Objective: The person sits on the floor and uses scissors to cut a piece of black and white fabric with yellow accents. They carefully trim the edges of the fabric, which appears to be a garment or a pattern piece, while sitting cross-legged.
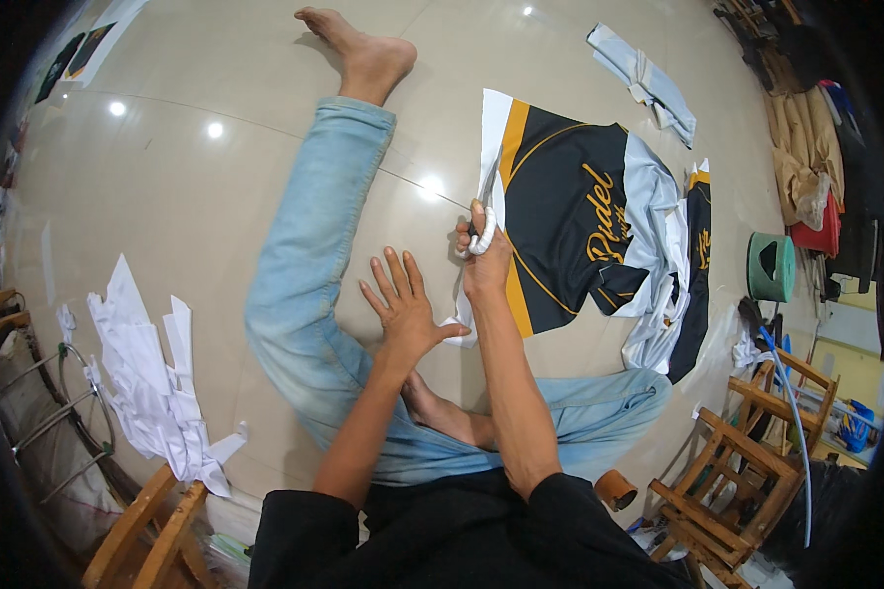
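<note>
My right hand (489, 267) is closed around the white-wrapped handles of a pair of scissors (485, 232). Their blades lie along the left edge of a black fabric piece (550, 206) with yellow bands, yellow lettering and a white margin. My left hand (404, 312) is spread open, palm down, with nothing in it. Its thumb reaches a narrow white fabric strip (465, 332) beside the cut edge. White and black fabric (658, 245) lies bunched at the right of the black piece.
I sit on a glossy tiled floor (196, 187), one leg stretched forward. White offcuts (152, 363) are heaped at left near a wooden stool (152, 525). Folded pale fabric (643, 79) lies far right. A green roll (771, 267) and wooden stools (732, 471) stand at right.
</note>
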`<action>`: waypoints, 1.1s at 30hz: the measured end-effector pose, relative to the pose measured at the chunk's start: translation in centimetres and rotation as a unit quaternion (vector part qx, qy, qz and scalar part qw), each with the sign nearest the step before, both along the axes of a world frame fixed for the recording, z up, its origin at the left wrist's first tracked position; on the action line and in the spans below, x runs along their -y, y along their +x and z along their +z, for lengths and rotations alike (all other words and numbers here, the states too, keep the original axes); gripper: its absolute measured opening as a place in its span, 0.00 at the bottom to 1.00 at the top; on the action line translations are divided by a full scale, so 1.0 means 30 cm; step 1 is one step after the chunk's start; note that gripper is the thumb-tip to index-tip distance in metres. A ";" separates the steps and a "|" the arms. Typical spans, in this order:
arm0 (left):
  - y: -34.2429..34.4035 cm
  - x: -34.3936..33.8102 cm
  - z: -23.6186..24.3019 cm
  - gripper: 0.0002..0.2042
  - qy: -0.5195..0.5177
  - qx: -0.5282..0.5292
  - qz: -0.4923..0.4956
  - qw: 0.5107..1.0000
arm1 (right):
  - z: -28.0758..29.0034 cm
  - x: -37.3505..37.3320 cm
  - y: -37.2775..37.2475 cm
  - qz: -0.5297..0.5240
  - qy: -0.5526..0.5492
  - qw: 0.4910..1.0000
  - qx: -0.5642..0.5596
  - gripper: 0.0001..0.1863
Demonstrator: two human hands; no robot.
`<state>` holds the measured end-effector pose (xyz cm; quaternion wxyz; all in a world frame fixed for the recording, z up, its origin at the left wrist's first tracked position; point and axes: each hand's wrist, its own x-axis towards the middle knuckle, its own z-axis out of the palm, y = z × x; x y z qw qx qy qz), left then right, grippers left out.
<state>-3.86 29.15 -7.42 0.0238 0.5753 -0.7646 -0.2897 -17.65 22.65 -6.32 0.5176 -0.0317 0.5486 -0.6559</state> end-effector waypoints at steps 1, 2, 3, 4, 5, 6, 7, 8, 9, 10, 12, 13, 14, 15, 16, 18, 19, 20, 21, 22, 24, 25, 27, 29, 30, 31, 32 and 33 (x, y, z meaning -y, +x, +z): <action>-0.001 0.001 -0.002 0.76 0.002 -0.001 0.000 1.000 | -0.006 0.001 -0.005 0.003 0.006 1.000 -0.008 0.17; -0.002 0.001 -0.004 0.76 0.004 -0.002 0.002 1.000 | -0.007 0.005 -0.010 0.008 0.012 1.000 -0.017 0.17; -0.002 0.000 -0.008 0.76 0.006 -0.003 0.003 1.000 | -0.008 0.007 -0.015 0.012 0.018 0.999 -0.026 0.17; 0.001 -0.001 -0.018 0.77 0.000 -0.003 0.002 1.000 | -0.009 0.007 -0.018 0.011 0.019 1.000 -0.020 0.17; 0.002 -0.002 -0.027 0.78 -0.007 -0.004 0.002 1.000 | 0.003 0.008 -0.024 0.011 0.021 1.000 -0.016 0.18; 0.003 -0.004 -0.036 0.79 -0.013 -0.006 0.001 1.000 | 0.015 0.010 -0.029 0.010 0.022 1.000 -0.012 0.18; 0.005 -0.007 -0.044 0.79 -0.017 -0.008 0.002 1.000 | 0.026 0.018 -0.034 0.007 0.021 1.000 -0.005 0.18; 0.005 -0.008 -0.045 0.79 -0.022 -0.011 0.002 1.000 | 0.035 0.030 -0.043 0.002 0.020 1.000 0.001 0.18; 0.004 -0.009 -0.046 0.79 -0.026 -0.013 0.002 1.000 | 0.041 0.042 -0.050 -0.001 0.018 1.000 0.008 0.17; 0.004 -0.010 -0.048 0.78 -0.023 -0.012 0.000 1.000 | 0.044 0.053 -0.057 -0.001 0.017 1.000 0.006 0.17; 0.005 -0.006 -0.050 0.78 -0.019 -0.010 -0.006 1.000 | 0.044 0.077 -0.070 -0.001 0.013 1.000 0.002 0.17; 0.004 -0.006 -0.052 0.78 -0.025 -0.010 -0.007 1.000 | 0.044 0.084 -0.073 -0.003 0.012 1.000 0.000 0.17; 0.004 -0.009 -0.053 0.78 -0.030 -0.010 -0.008 0.999 | 0.042 0.090 -0.074 -0.005 0.011 1.000 -0.003 0.16; 0.004 -0.011 -0.055 0.78 -0.035 -0.011 -0.009 0.999 | 0.040 0.096 -0.075 -0.007 0.010 1.000 -0.005 0.16; 0.004 -0.011 -0.057 0.78 -0.035 -0.013 -0.008 0.999 | 0.039 0.102 -0.075 -0.001 0.009 1.000 -0.011 0.16; 0.007 -0.010 -0.054 0.78 -0.033 -0.019 -0.006 0.999 | 0.034 0.111 -0.073 0.009 0.009 1.000 -0.022 0.16; 0.007 -0.010 -0.055 0.78 -0.032 -0.018 -0.007 0.999 | 0.033 0.112 -0.073 0.011 0.011 1.000 -0.022 0.17; 0.008 -0.009 -0.055 0.78 -0.032 -0.016 -0.008 0.999 | 0.029 0.115 -0.073 0.013 0.013 1.000 -0.020 0.17; 0.009 -0.009 -0.055 0.78 -0.032 -0.014 -0.009 0.999 | 0.026 0.117 -0.073 0.015 0.015 1.000 -0.019 0.17; 0.008 -0.010 -0.055 0.78 -0.038 -0.012 -0.011 0.999 | 0.023 0.119 -0.076 0.007 0.011 1.000 -0.013 0.17; 0.011 -0.010 -0.056 0.78 -0.053 -0.006 -0.015 0.998 | 0.023 0.128 -0.079 -0.010 0.003 1.000 0.001 0.16; 0.011 -0.011 -0.058 0.78 -0.060 -0.005 -0.018 0.998 | 0.024 0.135 -0.085 -0.014 0.008 1.000 0.002 0.15; 0.010 -0.009 -0.060 0.78 -0.074 -0.004 -0.023 0.997 | 0.034 0.158 -0.101 -0.022 0.017 1.000 0.003 0.15; 0.007 -0.008 -0.053 0.78 -0.057 0.004 -0.023 0.998 | 0.039 0.180 -0.111 -0.023 0.005 1.000 0.014 0.14; 0.006 -0.007 -0.049 0.78 -0.048 0.008 -0.023 0.999 | 0.043 0.188 -0.115 -0.023 0.004 1.000 0.018 0.14; 0.007 -0.006 -0.051 0.78 -0.039 0.007 -0.020 0.999 | 0.046 0.195 -0.117 -0.022 0.002 1.000 0.022 0.14; 0.007 -0.008 -0.055 0.78 -0.029 0.006 -0.017 0.999 | 0.042 0.200 -0.121 -0.013 0.005 1.000 0.009 0.14; 0.006 -0.009 -0.057 0.78 -0.020 0.005 -0.014 1.000 | 0.037 0.204 -0.123 -0.005 0.007 1.000 -0.005 0.14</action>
